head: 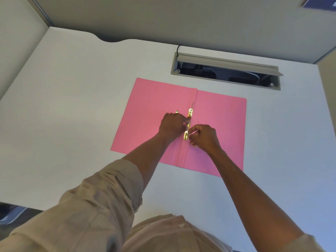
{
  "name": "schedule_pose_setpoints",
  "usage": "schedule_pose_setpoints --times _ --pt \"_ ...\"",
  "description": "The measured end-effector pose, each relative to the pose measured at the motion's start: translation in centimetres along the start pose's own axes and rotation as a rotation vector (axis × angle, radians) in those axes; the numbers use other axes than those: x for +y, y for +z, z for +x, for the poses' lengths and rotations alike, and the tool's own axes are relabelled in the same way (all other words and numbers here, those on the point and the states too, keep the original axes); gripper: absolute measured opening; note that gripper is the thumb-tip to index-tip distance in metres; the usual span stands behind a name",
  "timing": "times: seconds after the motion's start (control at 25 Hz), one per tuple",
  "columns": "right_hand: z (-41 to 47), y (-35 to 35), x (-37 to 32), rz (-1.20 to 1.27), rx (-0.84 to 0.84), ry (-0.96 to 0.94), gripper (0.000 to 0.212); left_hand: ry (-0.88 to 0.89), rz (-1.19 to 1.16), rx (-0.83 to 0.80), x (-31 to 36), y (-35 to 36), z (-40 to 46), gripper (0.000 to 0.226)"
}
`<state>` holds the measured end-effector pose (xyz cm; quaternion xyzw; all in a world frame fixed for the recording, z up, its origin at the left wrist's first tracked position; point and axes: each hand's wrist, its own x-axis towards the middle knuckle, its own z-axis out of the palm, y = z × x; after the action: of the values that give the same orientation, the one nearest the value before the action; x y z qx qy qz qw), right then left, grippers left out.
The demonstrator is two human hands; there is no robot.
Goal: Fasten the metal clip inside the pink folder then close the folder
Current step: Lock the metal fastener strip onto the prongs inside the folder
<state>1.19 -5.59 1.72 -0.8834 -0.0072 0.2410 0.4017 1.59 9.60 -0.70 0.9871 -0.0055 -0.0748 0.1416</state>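
Observation:
A pink folder (223, 113) lies open and flat on the white desk. Along its centre fold runs a gold metal clip (189, 113), a narrow bar with a thin prong sticking out past its far end. My left hand (172, 125) rests on the left flap, its fingers pressing on the middle of the bar. On the right of the fold, my right hand (204, 135) pinches at the bar's near end (185, 137). A small gold slider piece (177, 111) lies loose on the left flap just beyond my left hand.
An open cable hatch (225, 71) with a raised grey lid is sunk into the desk (72, 106) behind the folder. Grey partition walls stand at the back and on both sides. The desk's front edge runs at lower left.

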Motion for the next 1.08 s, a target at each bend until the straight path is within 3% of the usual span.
schedule_pose_setpoints --times 0.2,0.4,0.72,0.88,1.08 --pt "-0.7 1.9 0.8 0.033 0.092 -0.011 0.01 0.0 -0.052 0.008 -0.1 0.0 -0.1 0.035" --pt "-1.8 2.6 1.4 -0.093 0.217 -0.102 0.021 -0.011 -0.085 0.023 -0.2 0.3 -0.1 0.034" --pt "-1.9 3.7 1.2 -0.605 0.14 -0.332 0.025 -0.023 -0.085 0.025 -0.1 0.6 -0.1 0.037" --pt "-1.6 3.9 1.4 -0.516 0.166 -0.267 0.027 -0.027 -0.097 0.018 -0.2 0.6 -0.1 0.038" --pt "-2.1 3.8 1.7 -0.431 0.185 -0.265 0.028 0.017 -0.035 -0.104 -0.3 -0.5 0.1 0.049"
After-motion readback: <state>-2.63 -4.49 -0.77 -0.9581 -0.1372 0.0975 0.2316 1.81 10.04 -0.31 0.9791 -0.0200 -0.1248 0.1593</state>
